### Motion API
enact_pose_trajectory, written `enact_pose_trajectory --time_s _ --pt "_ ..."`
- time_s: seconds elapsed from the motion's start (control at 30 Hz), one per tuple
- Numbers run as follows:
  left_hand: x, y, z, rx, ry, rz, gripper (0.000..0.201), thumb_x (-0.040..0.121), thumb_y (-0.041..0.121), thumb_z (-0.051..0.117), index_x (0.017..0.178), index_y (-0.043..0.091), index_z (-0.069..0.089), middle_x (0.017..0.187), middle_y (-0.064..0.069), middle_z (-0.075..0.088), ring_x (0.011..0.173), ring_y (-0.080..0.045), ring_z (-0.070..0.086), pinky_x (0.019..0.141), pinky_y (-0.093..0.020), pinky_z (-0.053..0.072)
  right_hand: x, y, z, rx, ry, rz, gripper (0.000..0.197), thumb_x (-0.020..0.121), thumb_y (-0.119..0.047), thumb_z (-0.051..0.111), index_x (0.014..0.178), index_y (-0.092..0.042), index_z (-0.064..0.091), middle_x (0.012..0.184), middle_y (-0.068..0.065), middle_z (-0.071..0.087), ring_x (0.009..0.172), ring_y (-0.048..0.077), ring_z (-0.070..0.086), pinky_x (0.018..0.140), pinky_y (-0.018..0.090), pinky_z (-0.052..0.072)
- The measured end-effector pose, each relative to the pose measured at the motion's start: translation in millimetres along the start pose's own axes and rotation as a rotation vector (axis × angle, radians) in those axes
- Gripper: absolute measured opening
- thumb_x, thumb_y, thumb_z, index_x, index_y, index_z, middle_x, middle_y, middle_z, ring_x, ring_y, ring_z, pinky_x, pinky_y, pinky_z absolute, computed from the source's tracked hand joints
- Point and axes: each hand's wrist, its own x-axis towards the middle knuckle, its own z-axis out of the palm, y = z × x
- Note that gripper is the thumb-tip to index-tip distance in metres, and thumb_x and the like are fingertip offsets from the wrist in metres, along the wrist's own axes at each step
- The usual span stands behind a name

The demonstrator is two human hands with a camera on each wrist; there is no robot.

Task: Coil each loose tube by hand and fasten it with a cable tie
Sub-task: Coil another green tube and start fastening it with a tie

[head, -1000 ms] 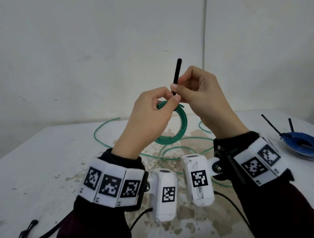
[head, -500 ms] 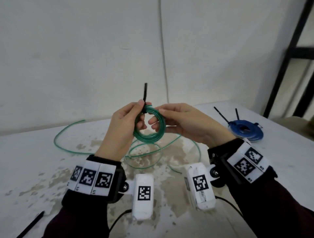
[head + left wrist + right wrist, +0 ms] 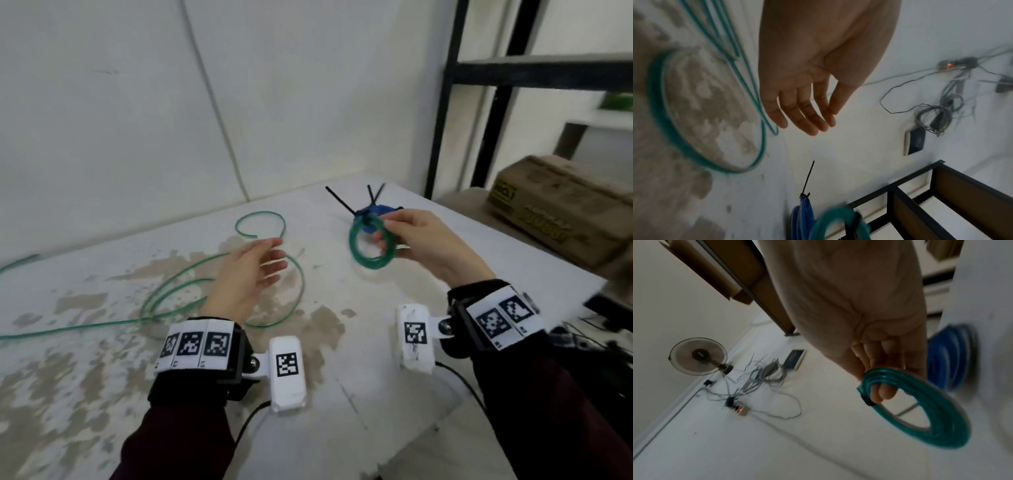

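Observation:
My right hand (image 3: pixel 388 236) grips a small coil of green tube (image 3: pixel 371 263) and holds it above the table, just in front of a blue coil (image 3: pixel 380 208). In the right wrist view my fingers (image 3: pixel 879 394) pass through the green coil (image 3: pixel 941 415), and a black cable tie (image 3: pixel 867 400) wraps its strands. My left hand (image 3: pixel 270 262) hovers open over a loose green tube (image 3: pixel 178 291), holding nothing. Its straight fingers (image 3: pixel 807 120) show in the left wrist view beside the loose green tube (image 3: pixel 659 105).
The blue coil (image 3: pixel 803 214) lies tied on the white table (image 3: pixel 359 342), with black tie tails (image 3: pixel 340 202) sticking up. A cardboard box (image 3: pixel 565 205) and a black shelf frame (image 3: pixel 442 102) stand beyond the table's right edge. Cables and a power strip (image 3: pixel 740 410) lie on the floor.
My left hand has let go of the green coil and opened over the loose tube. My right hand has carried the coil right, toward the blue coil. The head view swung right.

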Motion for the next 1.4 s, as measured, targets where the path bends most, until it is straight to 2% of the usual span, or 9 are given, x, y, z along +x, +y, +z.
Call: enact_pose_trajectory --time_s 0.13,0.2,0.53,0.63,0.73,0.83,0.97,1.13,1.4 --pt "7.9 -14.6 2.3 -0.119 -0.01 -0.16 0.02 0.097 0.02 0.046 0.084 0.018 0.061 0.055 0.008 0.062 0.05 -0.006 0.061 0.067 -0.024 0.041 4.2 13.3 -58.3 -0.14 0.253 0.023 0.003 0.092 -0.004 0.058 0.091 -0.005 0.055 0.086 0.016 0.067 0.063 0.018 0.061 0.056 0.019 0.053" --pt "9.7 -20.9 1.0 -0.164 0.003 -0.223 0.02 0.097 0.021 0.047 0.083 0.018 0.062 0.056 0.008 0.061 0.054 -0.007 0.058 0.066 -0.024 0.042 13.4 19.0 -74.8 -0.234 0.306 0.092 0.012 0.089 -0.006 0.064 0.082 -0.007 0.054 0.091 0.019 0.069 0.063 0.019 0.063 0.06 0.024 0.054" --pt "11.5 -34.6 -15.9 -0.388 0.081 -0.285 0.02 0.095 0.015 0.049 0.081 0.011 0.062 0.056 0.0 0.056 0.049 -0.009 0.055 0.051 -0.019 0.052 55.1 23.5 -72.1 -0.63 0.042 0.346 0.021 0.079 -0.015 0.074 0.083 0.005 0.067 0.097 0.023 0.071 0.088 0.027 0.069 0.093 0.049 0.052" --pt "9.0 -35.0 -17.0 -0.427 0.101 -0.279 0.026 0.095 0.013 0.049 0.075 0.008 0.065 0.057 -0.002 0.055 0.052 -0.011 0.054 0.052 -0.02 0.053 51.2 25.0 -63.5 -0.597 0.035 0.366 0.023 0.085 -0.02 0.069 0.081 0.002 0.063 0.097 0.021 0.071 0.088 0.028 0.069 0.091 0.046 0.053" --pt "7.0 -34.4 -17.1 -0.435 0.094 -0.273 0.031 0.095 0.012 0.049 0.071 0.008 0.068 0.056 -0.002 0.056 0.052 -0.012 0.054 0.054 -0.021 0.053 45.0 17.4 -43.4 -0.583 0.094 0.199 0.02 0.091 -0.023 0.063 0.09 -0.003 0.063 0.092 0.014 0.07 0.081 0.023 0.065 0.084 0.038 0.056" --pt "4.1 -30.5 -16.8 -0.409 0.056 -0.245 0.022 0.096 0.015 0.047 0.082 0.009 0.063 0.055 0.0 0.058 0.049 -0.011 0.056 0.053 -0.02 0.052 38.7 0.2 0.6 -0.425 -0.084 0.077 0.016 0.092 -0.023 0.06 0.093 -0.008 0.061 0.087 0.009 0.066 0.074 0.017 0.062 0.07 0.028 0.055" --pt "-0.6 -12.6 -22.4 -0.248 -0.014 -0.099 0.023 0.098 0.017 0.042 0.087 0.01 0.061 0.056 0.002 0.059 0.046 -0.008 0.055 0.05 -0.019 0.05 59.7 -14.4 78.0 -0.326 -0.374 0.114 0.027 0.094 -0.023 0.058 0.113 -0.003 0.056 0.098 0.011 0.06 0.086 0.021 0.059 0.076 0.032 0.054" --pt "-4.3 17.6 -44.5 0.156 0.029 0.101 0.028 0.099 0.014 0.043 0.081 0.011 0.064 0.06 0.0 0.057 0.046 -0.01 0.051 0.049 -0.02 0.043 108.1 -15.2 149.6 -0.586 -0.283 0.1 0.046 0.093 -0.024 0.058 0.133 -0.003 0.047 0.134 0.015 0.052 0.119 0.031 0.054 0.099 0.039 0.047" --pt "13.1 49.1 -83.3 0.516 0.116 0.26 0.026 0.098 0.013 0.046 0.081 0.012 0.066 0.066 -0.004 0.058 0.056 -0.018 0.052 0.059 -0.028 0.04 155.6 10.6 168.2 -0.588 -0.279 0.149 0.02 0.083 -0.004 0.061 0.099 -0.013 0.052 0.114 0.016 0.061 0.105 0.031 0.061 0.089 0.042 0.052"
